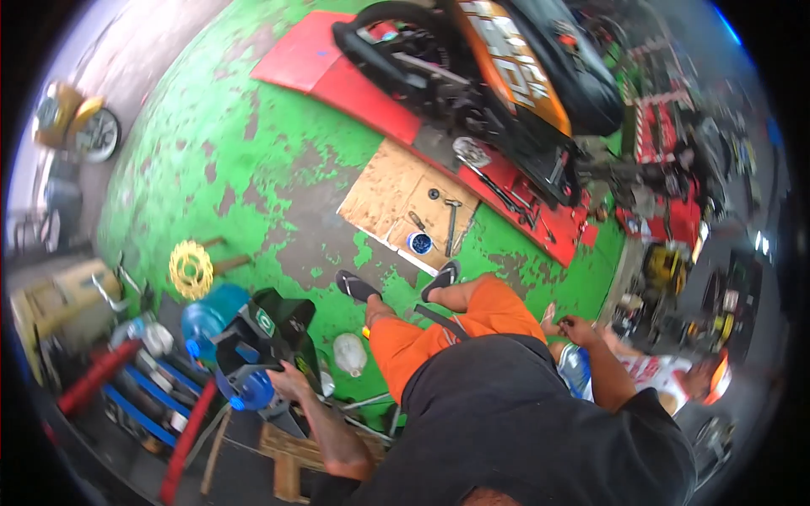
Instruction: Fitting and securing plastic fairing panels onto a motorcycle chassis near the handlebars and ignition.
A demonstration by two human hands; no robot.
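My left hand (292,382) reaches out at the lower left, its fingers closed at the edge of a black plastic panel (291,325) with a green round mark. Blue water jugs crowd against the panel: one large jug (213,314) behind it and another blue jug (254,390) by my fingertips. On the right, my right hand (579,331) is closed in front of my hip, the fingers pinched together. Something small and dark may be in them, too small to name.
A motorcycle with an orange panel (510,55) stands on a red platform (371,93). Plywood (380,198) holds a hammer (451,223) and a blue-filled tub (419,244). A yellow stool (191,270) stands left, a red-and-blue rack (190,438) lower left. Another person (666,371) is low at right.
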